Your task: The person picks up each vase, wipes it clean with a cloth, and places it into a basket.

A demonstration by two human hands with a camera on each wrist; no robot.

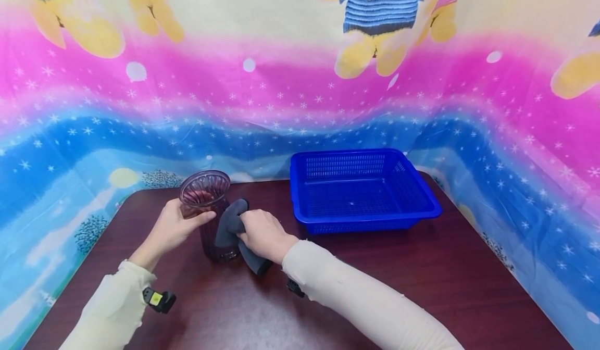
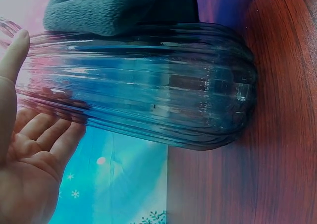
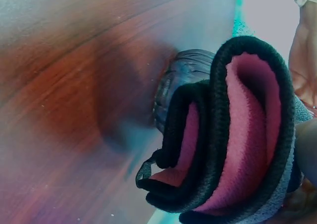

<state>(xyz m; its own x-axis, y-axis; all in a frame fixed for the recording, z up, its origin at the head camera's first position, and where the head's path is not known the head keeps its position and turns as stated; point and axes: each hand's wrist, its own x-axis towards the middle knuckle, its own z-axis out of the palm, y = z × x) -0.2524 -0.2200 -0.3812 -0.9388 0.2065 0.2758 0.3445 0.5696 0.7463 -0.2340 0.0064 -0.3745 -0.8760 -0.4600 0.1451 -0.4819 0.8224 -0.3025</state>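
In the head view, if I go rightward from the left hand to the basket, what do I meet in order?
Left hand → ribbed vase → gray cloth → right hand → blue basket.

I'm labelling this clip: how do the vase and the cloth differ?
The vase is see-through, the cloth opaque. The vase is ribbed; the cloth is fuzzy, folded and pink inside. The left hand holds the vase; the right hand grips the cloth. Both are held.

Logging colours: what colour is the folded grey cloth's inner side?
Pink inner side, best in right wrist view.
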